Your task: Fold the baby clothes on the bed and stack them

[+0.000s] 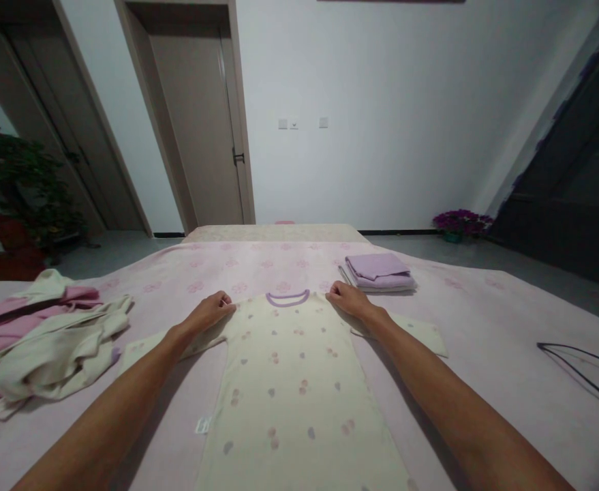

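Observation:
A cream long-sleeved shirt (289,368) with small printed shapes and a purple neckband lies spread flat in front of me, its neck pointing away. My left hand (212,310) pinches the shirt at its left shoulder seam. At the opposite shoulder, my right hand (347,300) is closed on the fabric in the same way. Both sleeves stretch outward, partly covered by my forearms. A small white label sticks out from the shirt's left side. The bottom hem is beyond the lower edge of the view.
The pink flowered cloth (493,327) covers the surface. Folded purple clothing (381,269) sits beyond my right hand. On the left lies a loose heap of cream and pink clothes (58,341). A thin black loop (580,368) rests at the right edge.

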Motion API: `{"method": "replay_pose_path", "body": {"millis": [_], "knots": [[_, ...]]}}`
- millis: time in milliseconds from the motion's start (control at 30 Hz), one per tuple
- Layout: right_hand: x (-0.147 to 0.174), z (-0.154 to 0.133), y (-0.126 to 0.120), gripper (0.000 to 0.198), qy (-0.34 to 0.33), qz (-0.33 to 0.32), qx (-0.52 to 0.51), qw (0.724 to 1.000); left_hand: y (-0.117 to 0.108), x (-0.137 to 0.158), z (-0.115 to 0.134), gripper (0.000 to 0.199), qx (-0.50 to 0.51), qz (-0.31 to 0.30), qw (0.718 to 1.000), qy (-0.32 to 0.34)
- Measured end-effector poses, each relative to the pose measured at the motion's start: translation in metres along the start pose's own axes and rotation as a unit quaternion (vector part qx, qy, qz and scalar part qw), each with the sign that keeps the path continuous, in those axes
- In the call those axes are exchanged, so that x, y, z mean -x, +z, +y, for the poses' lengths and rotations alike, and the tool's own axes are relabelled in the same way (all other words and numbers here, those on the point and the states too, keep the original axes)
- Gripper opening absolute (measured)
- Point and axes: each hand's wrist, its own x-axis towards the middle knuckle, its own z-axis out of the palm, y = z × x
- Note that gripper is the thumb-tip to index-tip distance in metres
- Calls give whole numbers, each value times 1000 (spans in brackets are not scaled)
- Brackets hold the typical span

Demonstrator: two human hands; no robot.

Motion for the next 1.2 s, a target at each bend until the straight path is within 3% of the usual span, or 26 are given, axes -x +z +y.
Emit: {"method": "replay_pose_path", "body": {"millis": [133,233,467,600,733,833,933,1033,1200], "knots": [[-3,2,-2,32,-12,-29,-9,999,-2,-6,2,43,28,-45,999,8],[-8,0,-4,31,-19,-25,-10,999,-2,-13,4,43,28,-46,999,7],[-27,-6,-4,36,19,19,22,999,-10,-42,13,34,-39,12,999,-25],[-22,-21,1,33,24,42,49,998,4,-43,34,31,-104,61,992,-40],[2,-45,17,44,-66,61,79,993,41,-16,69,39,-136,89,986,39],[24,-54,31,59,-148,20,89,985,70,13,92,48,-162,74,977,118],[40,-48,34,59,-162,-17,71,984,83,35,102,58,-192,48,970,138],[52,-29,23,46,-135,11,40,990,81,50,104,58,-217,37,967,129],[69,27,-5,35,24,110,59,992,79,93,107,58,-198,16,964,177]]}}
